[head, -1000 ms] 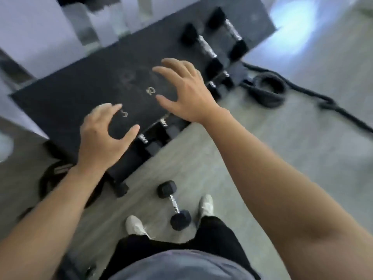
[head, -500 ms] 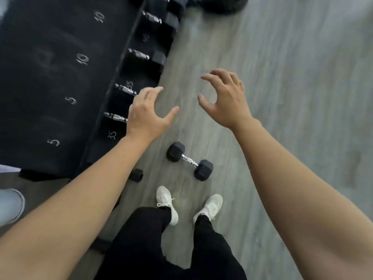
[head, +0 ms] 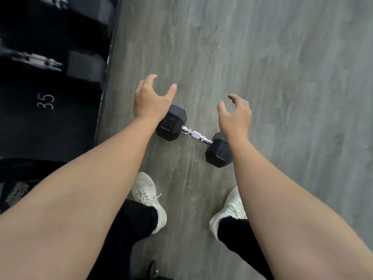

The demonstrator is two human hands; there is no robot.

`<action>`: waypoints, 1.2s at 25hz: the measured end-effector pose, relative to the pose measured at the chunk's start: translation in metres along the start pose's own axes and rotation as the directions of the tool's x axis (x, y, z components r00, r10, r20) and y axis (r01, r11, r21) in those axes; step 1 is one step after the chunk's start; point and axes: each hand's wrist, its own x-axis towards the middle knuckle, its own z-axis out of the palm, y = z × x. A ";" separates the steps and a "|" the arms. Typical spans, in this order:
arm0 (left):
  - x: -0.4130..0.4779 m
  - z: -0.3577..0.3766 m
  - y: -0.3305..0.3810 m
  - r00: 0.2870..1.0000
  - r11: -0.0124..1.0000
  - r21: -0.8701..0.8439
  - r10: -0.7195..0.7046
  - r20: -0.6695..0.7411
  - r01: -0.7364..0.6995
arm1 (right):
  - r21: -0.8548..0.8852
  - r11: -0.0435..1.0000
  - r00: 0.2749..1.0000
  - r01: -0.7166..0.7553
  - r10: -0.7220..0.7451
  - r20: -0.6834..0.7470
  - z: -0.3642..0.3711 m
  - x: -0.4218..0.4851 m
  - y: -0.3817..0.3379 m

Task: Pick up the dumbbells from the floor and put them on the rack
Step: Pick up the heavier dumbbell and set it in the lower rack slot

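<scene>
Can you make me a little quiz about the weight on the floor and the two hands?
1. True or false: the left hand is gripping the dumbbell.
2. Where does the dumbbell lie? A) on the rack B) on the floor, in front of the white shoes C) in the right hand
3. Fill in: the number painted on the rack is ___.

Key:
1. False. Both hands are open and empty, above the dumbbell's two ends.
2. B
3. 35
</scene>
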 end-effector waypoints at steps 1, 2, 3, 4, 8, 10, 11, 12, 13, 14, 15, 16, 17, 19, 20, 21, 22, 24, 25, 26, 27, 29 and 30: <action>0.007 0.029 -0.023 0.999 0.999 0.005 -0.035 0.005 0.035 | 0.012 0.999 0.999 -0.045 0.045 -0.012 0.021 0.009 0.025; 0.011 0.054 -0.042 0.998 0.998 0.010 -0.068 0.019 0.067 | 0.007 0.996 0.996 -0.084 0.084 -0.015 0.036 0.018 0.046; 0.013 0.076 -0.060 0.994 0.994 0.016 -0.105 0.039 0.105 | -0.016 0.992 0.993 -0.121 0.121 -0.008 0.048 0.025 0.065; 0.016 0.098 -0.077 0.990 0.991 0.019 -0.132 0.053 0.132 | -0.042 0.987 0.988 -0.152 0.152 -0.013 0.061 0.032 0.084; 0.041 0.150 -0.111 0.974 0.979 0.031 -0.204 0.097 0.202 | -0.083 0.957 0.957 -0.279 0.270 -0.107 0.089 0.053 0.133; 0.049 0.151 -0.110 0.962 0.972 0.025 -0.235 0.141 0.234 | -0.088 0.941 0.938 -0.327 0.311 -0.154 0.087 0.051 0.138; 0.049 0.147 -0.108 0.956 0.970 0.017 -0.244 0.163 0.244 | -0.088 0.937 0.933 -0.338 0.321 -0.166 0.083 0.046 0.140; 0.047 0.144 -0.107 0.950 0.967 0.004 -0.251 0.187 0.254 | -0.071 0.934 0.927 -0.349 0.334 -0.172 0.079 0.037 0.144; 0.046 0.140 -0.107 0.943 0.964 -0.012 -0.257 0.212 0.265 | -0.030 0.933 0.921 -0.358 0.348 -0.172 0.074 0.028 0.149; 0.047 0.138 -0.109 0.936 0.961 -0.043 -0.256 0.241 0.274 | 0.036 0.930 0.915 -0.366 0.366 -0.168 0.072 0.021 0.155; 0.050 0.136 -0.113 0.928 0.956 -0.089 -0.244 0.283 0.279 | 0.116 0.919 0.906 -0.377 0.392 -0.162 0.070 0.015 0.160; 0.054 0.136 -0.117 0.916 0.948 -0.141 -0.226 0.332 0.285 | 0.196 0.901 0.895 -0.387 0.418 -0.155 0.069 0.012 0.166; 0.058 0.135 -0.121 0.901 0.937 -0.185 -0.210 0.379 0.296 | 0.258 0.884 0.888 -0.389 0.435 -0.150 0.069 0.013 0.170; 0.066 0.135 -0.128 0.867 0.912 -0.235 -0.203 0.456 0.337 | 0.348 0.854 0.881 -0.386 0.453 -0.136 0.068 0.017 0.176; 0.069 0.134 -0.131 0.855 0.897 -0.258 -0.204 0.477 0.358 | 0.397 0.832 0.877 -0.388 0.465 -0.119 0.069 0.019 0.178; 0.070 0.134 -0.133 0.849 0.886 -0.280 -0.198 0.490 0.368 | 0.457 0.798 0.870 -0.392 0.483 -0.097 0.068 0.018 0.181; 0.070 0.135 -0.134 0.846 0.880 -0.299 -0.185 0.500 0.369 | 0.520 0.756 0.863 -0.397 0.500 -0.068 0.068 0.015 0.185; 0.070 0.135 -0.136 0.834 0.867 -0.326 -0.165 0.527 0.378 | 0.630 0.663 0.854 -0.406 0.520 0.002 0.069 0.005 0.196; 0.071 0.134 -0.137 0.819 0.859 -0.330 -0.163 0.550 0.392 | 0.676 0.613 0.849 -0.409 0.528 0.034 0.071 0.000 0.200; 0.072 0.133 -0.138 0.797 0.853 -0.322 -0.164 0.581 0.411 | 0.712 0.570 0.843 -0.410 0.535 0.057 0.073 -0.002 0.203; 0.072 0.131 -0.138 0.768 0.851 -0.304 -0.165 0.619 0.428 | 0.732 0.542 0.838 -0.414 0.540 0.075 0.074 -0.003 0.206; 0.072 0.128 -0.135 0.710 0.854 -0.257 -0.171 0.683 0.453 | 0.736 0.510 0.827 -0.445 0.549 0.121 0.075 0.001 0.206; 0.071 0.127 -0.134 0.694 0.854 -0.236 -0.184 0.696 0.464 | 0.732 0.493 0.818 -0.470 0.555 0.152 0.074 0.002 0.205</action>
